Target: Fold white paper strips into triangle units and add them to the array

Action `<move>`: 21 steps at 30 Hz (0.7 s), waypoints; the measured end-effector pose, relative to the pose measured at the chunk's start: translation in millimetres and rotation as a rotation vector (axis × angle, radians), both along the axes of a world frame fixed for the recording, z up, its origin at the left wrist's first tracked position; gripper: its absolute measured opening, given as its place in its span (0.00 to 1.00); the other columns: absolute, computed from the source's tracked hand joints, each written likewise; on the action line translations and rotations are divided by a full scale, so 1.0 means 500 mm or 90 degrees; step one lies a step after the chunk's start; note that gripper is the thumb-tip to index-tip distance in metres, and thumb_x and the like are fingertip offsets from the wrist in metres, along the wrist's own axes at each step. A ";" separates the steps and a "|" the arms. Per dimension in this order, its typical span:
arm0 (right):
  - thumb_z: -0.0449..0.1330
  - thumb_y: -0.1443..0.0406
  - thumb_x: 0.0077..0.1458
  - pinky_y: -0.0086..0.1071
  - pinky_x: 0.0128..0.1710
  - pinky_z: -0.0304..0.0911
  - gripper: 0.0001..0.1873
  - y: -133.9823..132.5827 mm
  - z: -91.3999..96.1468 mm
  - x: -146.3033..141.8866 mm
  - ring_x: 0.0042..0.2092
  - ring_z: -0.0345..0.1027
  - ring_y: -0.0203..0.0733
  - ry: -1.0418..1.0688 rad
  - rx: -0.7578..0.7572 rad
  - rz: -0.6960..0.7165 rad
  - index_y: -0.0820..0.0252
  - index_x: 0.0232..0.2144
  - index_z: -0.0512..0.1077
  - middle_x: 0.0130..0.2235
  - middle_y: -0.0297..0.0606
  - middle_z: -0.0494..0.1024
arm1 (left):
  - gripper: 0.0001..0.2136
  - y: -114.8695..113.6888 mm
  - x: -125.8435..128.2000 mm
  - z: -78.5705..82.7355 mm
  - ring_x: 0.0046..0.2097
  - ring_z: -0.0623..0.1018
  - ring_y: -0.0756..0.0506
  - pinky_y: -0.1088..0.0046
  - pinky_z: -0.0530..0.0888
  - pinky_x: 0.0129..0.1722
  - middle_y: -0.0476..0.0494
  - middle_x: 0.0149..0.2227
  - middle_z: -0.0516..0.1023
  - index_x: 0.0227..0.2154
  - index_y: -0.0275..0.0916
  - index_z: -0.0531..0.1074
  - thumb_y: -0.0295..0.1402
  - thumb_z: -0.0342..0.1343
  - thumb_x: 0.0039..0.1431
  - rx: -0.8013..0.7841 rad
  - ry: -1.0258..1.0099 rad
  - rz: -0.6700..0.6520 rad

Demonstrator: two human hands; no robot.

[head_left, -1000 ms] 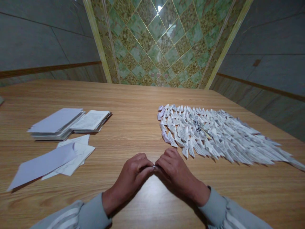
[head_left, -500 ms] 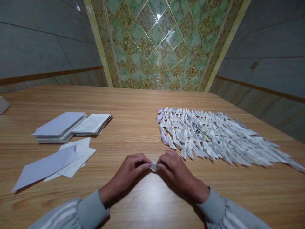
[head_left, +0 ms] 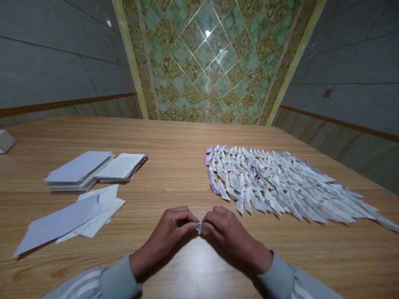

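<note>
A small folded piece of white paper (head_left: 204, 228) is held between my two hands, low in the middle of the view. My left hand (head_left: 174, 226) pinches its left end between thumb and fingers. The right end is pinched by my right hand (head_left: 226, 226), with the fingertips of both hands almost meeting. Most of the paper is hidden behind my fingers, so its exact shape cannot be made out. Just beyond my right hand lie many folded paper boats (head_left: 264, 182), set close together in rows.
Loose paper sheets (head_left: 62, 222) lie to the left on the wooden table (head_left: 174, 166). Behind them sit a stack of paper (head_left: 81, 166) and a smaller stack of printed pages (head_left: 121, 166). A white box-like object (head_left: 5, 141) stands at the far left edge.
My hands have drawn slightly closer together, and less of the folded paper shows between them. The whole view has shifted, with everything sitting a little lower.
</note>
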State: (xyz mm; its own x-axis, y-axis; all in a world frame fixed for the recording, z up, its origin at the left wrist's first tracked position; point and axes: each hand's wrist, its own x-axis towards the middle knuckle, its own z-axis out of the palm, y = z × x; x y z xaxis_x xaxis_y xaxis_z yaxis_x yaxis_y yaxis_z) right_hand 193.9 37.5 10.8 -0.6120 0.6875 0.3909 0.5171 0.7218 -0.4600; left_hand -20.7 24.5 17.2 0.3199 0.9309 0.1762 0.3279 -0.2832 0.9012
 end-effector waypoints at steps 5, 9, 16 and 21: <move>0.59 0.65 0.66 0.30 0.29 0.53 0.12 0.006 -0.009 0.000 0.30 0.66 0.40 0.057 -0.026 0.010 0.62 0.30 0.76 0.27 0.37 0.75 | 0.10 -0.002 -0.002 0.007 0.30 0.75 0.46 0.72 0.69 0.32 0.45 0.25 0.77 0.23 0.36 0.78 0.34 0.60 0.57 -0.048 -0.059 0.016; 0.59 0.65 0.67 0.28 0.30 0.56 0.12 0.013 -0.002 0.002 0.30 0.68 0.39 0.102 -0.054 0.016 0.61 0.31 0.77 0.28 0.37 0.78 | 0.10 -0.006 0.000 0.010 0.29 0.73 0.46 0.73 0.68 0.31 0.46 0.25 0.75 0.23 0.36 0.76 0.35 0.60 0.56 -0.067 -0.103 0.029; 0.58 0.61 0.67 0.30 0.30 0.57 0.16 0.022 0.016 0.011 0.29 0.66 0.39 0.166 -0.097 -0.017 0.59 0.26 0.75 0.27 0.36 0.76 | 0.11 -0.009 0.008 0.008 0.28 0.70 0.48 0.74 0.66 0.29 0.49 0.23 0.72 0.22 0.37 0.74 0.36 0.61 0.55 -0.070 -0.154 0.076; 0.59 0.58 0.63 0.30 0.28 0.55 0.19 0.025 0.028 0.016 0.26 0.62 0.36 0.236 -0.155 -0.085 0.59 0.21 0.70 0.23 0.31 0.70 | 0.11 -0.013 0.010 0.011 0.27 0.71 0.48 0.74 0.68 0.29 0.49 0.23 0.73 0.22 0.37 0.74 0.36 0.63 0.55 -0.076 -0.175 0.116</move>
State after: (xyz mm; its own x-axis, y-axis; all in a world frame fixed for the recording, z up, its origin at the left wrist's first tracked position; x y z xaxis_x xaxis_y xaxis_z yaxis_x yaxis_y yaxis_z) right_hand 201.8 49.8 24.8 -0.3610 0.8499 0.3839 0.3674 0.5080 -0.7791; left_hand -15.5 18.1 22.6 0.1021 0.9875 0.1198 0.1034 -0.1303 0.9861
